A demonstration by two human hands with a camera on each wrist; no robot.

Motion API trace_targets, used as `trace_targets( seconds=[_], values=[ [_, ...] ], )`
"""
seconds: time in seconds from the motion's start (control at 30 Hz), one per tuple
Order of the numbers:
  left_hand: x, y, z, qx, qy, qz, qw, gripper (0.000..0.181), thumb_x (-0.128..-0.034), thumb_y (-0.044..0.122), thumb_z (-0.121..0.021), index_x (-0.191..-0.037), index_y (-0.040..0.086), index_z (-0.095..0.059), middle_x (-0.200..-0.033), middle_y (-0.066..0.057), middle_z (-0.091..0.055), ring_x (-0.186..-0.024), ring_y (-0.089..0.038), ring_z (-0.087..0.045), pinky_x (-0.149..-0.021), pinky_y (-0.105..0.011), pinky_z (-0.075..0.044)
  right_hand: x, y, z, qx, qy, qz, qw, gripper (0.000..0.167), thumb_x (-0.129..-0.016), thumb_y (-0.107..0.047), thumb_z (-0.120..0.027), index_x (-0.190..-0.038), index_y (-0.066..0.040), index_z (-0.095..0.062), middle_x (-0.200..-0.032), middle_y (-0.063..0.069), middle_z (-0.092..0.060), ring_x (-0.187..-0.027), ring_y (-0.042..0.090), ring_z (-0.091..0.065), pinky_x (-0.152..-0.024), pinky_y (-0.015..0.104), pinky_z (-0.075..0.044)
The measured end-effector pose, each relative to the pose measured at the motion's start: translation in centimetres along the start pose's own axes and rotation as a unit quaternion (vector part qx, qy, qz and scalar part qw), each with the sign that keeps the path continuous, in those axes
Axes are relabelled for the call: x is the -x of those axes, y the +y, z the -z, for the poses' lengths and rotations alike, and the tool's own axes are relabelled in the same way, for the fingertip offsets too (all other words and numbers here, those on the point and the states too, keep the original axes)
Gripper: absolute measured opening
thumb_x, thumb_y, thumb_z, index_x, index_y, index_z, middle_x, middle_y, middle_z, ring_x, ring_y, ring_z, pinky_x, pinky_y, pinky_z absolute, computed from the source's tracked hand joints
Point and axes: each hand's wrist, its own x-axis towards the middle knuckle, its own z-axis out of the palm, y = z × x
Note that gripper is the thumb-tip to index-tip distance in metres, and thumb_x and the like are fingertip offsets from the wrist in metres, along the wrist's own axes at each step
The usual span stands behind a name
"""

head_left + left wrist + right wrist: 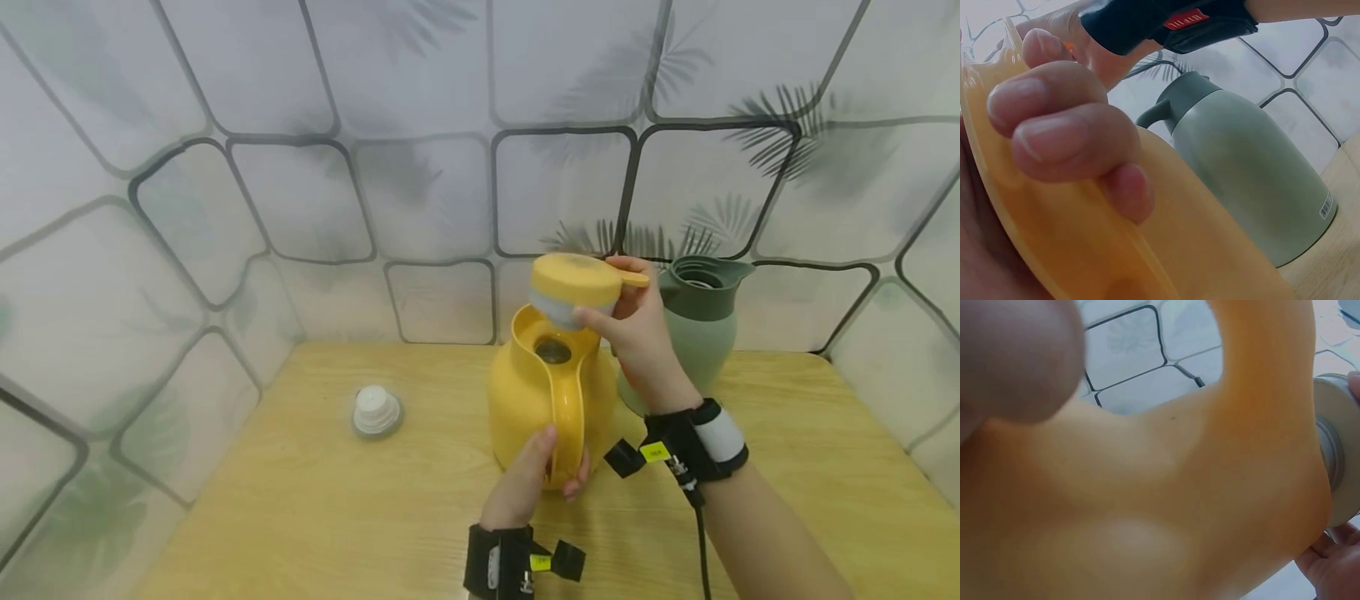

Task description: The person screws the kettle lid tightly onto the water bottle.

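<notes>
Green jug (697, 333): behind right hand (641, 333), partly hidden
White stopper (375, 408): on desk (337, 517), left of yellow jug (517, 400)
Yellow jug: upright on desk
Left hand (525, 479): fingers curled round jug handle (568, 408)
Lid (576, 279): yellow and grey, between right hand's pinching fingers, just above yellow jug's mouth (552, 350)

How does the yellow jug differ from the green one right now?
The yellow jug is yellow in body and handle; the green jug is pale green with a darker top. The left hand grips the yellow jug's handle; no hand grips the green jug. The yellow jug stands nearer; the green jug is farther back, to the right. Both have open mouths.
</notes>
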Motion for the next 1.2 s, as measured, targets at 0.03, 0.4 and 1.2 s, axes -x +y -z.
trace_targets(
  seconds=[0.03, 0.4, 1.2],
  values=[
    [0.0, 0.0, 0.0, 0.000, 0.001, -0.001, 1.0000, 0.074, -0.1012, 0.052, -0.011, -0.070, -0.007, -0.043, -0.054, -0.020, -0.038, -0.048, -0.006, -0.041, -0.043, -0.023, -0.036, 0.1, 0.1, 0.0, 0.006, 0.003, 0.000, 1.0000, 0.061, -0.079, 0.013, -0.065, -0.123, -0.014, -0.033, -0.125, 0.008, -0.046, -0.110, 0.021, -0.050, -0.090, 0.026, -0.044],
    [-0.1, -0.1, 0.1, -0.006, 0.006, -0.002, 1.0000, 0.074, -0.1010, 0.052, -0.012, -0.072, -0.007, -0.045, -0.055, -0.022, -0.038, -0.049, -0.005, -0.041, -0.045, -0.021, -0.036, 1.0, 1.4, 0.4, 0.034, 0.012, 0.044, 0.9984, 0.068, -0.072, 0.011, -0.075, -0.124, -0.008, -0.036, -0.129, 0.009, -0.050, -0.116, 0.021, -0.049, -0.100, 0.027, -0.035],
    [0.0, 0.1, 0.1, -0.002, 0.010, 0.008, 0.9999, 0.070, -0.1023, 0.046, -0.012, -0.071, -0.007, -0.045, -0.055, -0.022, -0.038, -0.048, -0.008, -0.040, -0.045, -0.022, -0.036, 1.9, 2.0, -0.1, 0.217, 0.013, 0.045, 0.9750, 0.075, -0.069, 0.002, -0.084, -0.126, 0.001, -0.035, -0.136, 0.011, -0.043, -0.128, 0.021, -0.039, -0.108, 0.043, -0.024]
  ],
)
